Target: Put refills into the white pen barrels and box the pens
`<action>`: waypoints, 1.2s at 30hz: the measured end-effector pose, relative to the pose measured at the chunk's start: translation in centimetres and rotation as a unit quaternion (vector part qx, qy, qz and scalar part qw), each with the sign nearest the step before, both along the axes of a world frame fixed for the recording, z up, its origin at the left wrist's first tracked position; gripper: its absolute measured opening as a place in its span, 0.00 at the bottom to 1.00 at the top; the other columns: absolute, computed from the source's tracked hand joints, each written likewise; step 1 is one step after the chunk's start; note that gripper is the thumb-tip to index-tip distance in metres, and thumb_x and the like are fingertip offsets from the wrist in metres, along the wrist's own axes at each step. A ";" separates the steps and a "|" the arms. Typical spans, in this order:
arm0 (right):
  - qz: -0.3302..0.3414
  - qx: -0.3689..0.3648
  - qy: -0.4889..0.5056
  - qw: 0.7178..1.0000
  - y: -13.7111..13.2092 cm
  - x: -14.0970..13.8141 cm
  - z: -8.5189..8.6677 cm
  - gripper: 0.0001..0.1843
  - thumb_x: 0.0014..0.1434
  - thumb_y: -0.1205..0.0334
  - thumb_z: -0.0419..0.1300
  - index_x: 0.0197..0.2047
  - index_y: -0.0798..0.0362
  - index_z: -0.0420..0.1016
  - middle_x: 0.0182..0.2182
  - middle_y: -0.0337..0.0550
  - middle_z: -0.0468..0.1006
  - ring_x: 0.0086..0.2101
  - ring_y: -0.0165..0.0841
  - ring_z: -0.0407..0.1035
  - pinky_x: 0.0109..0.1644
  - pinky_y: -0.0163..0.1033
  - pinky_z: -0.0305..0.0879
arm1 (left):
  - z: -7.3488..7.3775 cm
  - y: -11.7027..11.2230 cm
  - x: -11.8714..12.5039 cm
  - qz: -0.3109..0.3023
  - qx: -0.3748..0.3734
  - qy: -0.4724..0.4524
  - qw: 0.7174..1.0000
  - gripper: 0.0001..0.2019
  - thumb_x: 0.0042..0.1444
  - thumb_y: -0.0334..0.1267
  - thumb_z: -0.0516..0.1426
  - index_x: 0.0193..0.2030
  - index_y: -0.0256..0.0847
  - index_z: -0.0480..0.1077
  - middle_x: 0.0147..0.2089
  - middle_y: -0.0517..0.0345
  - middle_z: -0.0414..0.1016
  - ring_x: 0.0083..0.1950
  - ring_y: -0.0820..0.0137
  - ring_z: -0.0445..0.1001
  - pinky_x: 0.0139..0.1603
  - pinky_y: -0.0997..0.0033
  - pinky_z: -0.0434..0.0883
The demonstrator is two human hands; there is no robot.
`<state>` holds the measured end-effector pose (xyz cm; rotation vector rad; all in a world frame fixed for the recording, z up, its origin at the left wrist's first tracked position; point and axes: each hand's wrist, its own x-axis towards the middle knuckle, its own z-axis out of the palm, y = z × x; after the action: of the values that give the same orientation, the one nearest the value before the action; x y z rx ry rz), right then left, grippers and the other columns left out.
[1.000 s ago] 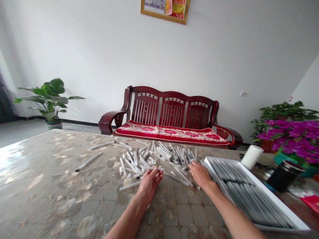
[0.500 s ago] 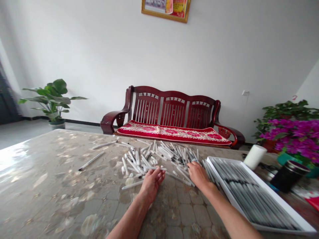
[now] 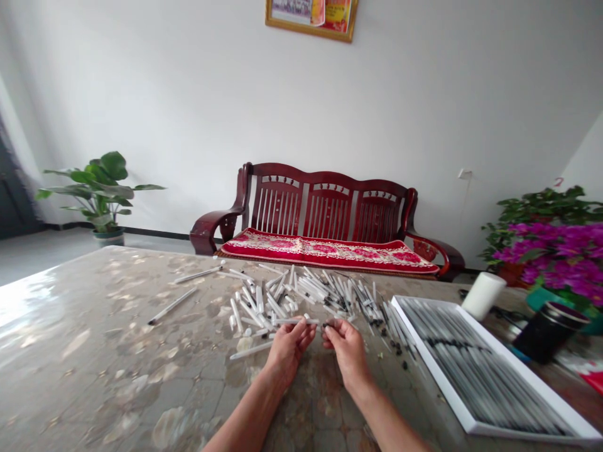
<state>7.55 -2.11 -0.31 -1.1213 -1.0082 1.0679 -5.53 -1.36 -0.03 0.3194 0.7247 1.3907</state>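
My left hand (image 3: 287, 353) is closed on a whitish translucent pen barrel (image 3: 284, 321), which lies level across the fingertips and points to the right. Facing its right end, my right hand (image 3: 349, 353) pinches a small black pen part (image 3: 325, 326), partly hidden by the fingers; whether it touches the barrel I cannot tell. Just beyond both hands spreads a loose pile of pen parts (image 3: 257, 300), clear and white with some black ends. Small black pieces (image 3: 398, 346) lie scattered right of my right hand.
A white box (image 3: 440, 389) filled with rows of pens stands at the right. Two pens (image 3: 172, 306) lie apart on the left of the patterned table (image 3: 108, 364). Beyond the box are a white roll (image 3: 483, 296), a black cup (image 3: 549, 333) and purple flowers (image 3: 560, 248).
My right hand has come left from the right side of the pile to the barrel's end, now pinching a small black part. My left hand stays nearly in place with the barrel.
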 end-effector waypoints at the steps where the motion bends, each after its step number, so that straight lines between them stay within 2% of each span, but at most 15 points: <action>1: 0.000 0.004 0.003 1.000 0.0 -0.1 -0.1 0.16 0.44 0.53 0.68 0.33 0.54 0.77 0.26 0.41 0.79 0.27 0.35 0.72 0.30 0.37 0.69 | 0.0 0.0 0.0 -0.005 0.003 0.003 1.000 0.06 0.55 0.23 0.61 0.30 0.34 0.72 0.28 0.52 0.80 0.30 0.73 0.80 0.34 0.78 0.78; 14: -0.004 0.021 -0.034 0.999 0.3 0.7 -0.5 0.15 0.45 0.51 0.68 0.32 0.54 0.78 0.26 0.43 0.80 0.27 0.36 0.72 0.30 0.38 0.68 | -0.3 -0.1 0.3 -0.025 0.012 0.025 0.999 0.06 0.52 0.24 0.64 0.28 0.35 0.73 0.26 0.56 0.79 0.29 0.74 0.80 0.34 0.79 0.77; 21: -0.014 0.057 -0.096 0.994 0.4 0.8 -1.4 0.14 0.49 0.51 0.65 0.32 0.54 0.78 0.24 0.41 0.78 0.25 0.34 0.69 0.29 0.37 0.66 | -0.6 -0.2 0.4 -0.024 0.029 0.049 0.998 0.10 0.44 0.29 0.70 0.29 0.36 0.73 0.27 0.58 0.79 0.29 0.72 0.79 0.34 0.76 0.77; 26: -0.013 0.042 -0.108 0.993 0.2 0.9 -1.4 0.15 0.51 0.48 0.63 0.34 0.52 0.77 0.27 0.43 0.80 0.28 0.37 0.72 0.30 0.39 0.68 | -0.5 -0.5 0.6 -0.025 0.039 0.067 0.997 0.12 0.40 0.33 0.72 0.29 0.36 0.73 0.27 0.57 0.79 0.30 0.71 0.79 0.34 0.76 0.77; 32: -0.030 0.102 -0.261 0.959 -0.6 1.0 -0.6 0.08 0.59 0.54 0.56 0.33 0.48 0.72 0.29 0.41 0.78 0.31 0.36 0.70 0.36 0.39 0.64 | -0.1 -0.9 0.8 -0.011 0.044 0.080 0.996 0.15 0.36 0.36 0.73 0.28 0.36 0.74 0.25 0.58 0.79 0.29 0.70 0.79 0.33 0.75 0.77; 36: -0.051 0.117 -0.319 0.939 -0.9 0.9 -0.4 0.14 0.62 0.51 0.53 0.28 0.47 0.67 0.25 0.39 0.73 0.27 0.35 0.66 0.33 0.39 0.58 | -0.1 -1.3 1.1 -0.010 0.056 0.088 0.995 0.20 0.30 0.40 0.75 0.28 0.36 0.73 0.24 0.58 0.79 0.27 0.70 0.78 0.31 0.74 0.76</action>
<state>8.49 -2.98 -0.73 -1.3339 -1.5195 0.4736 -4.42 -2.63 -0.11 0.5408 0.7876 1.3992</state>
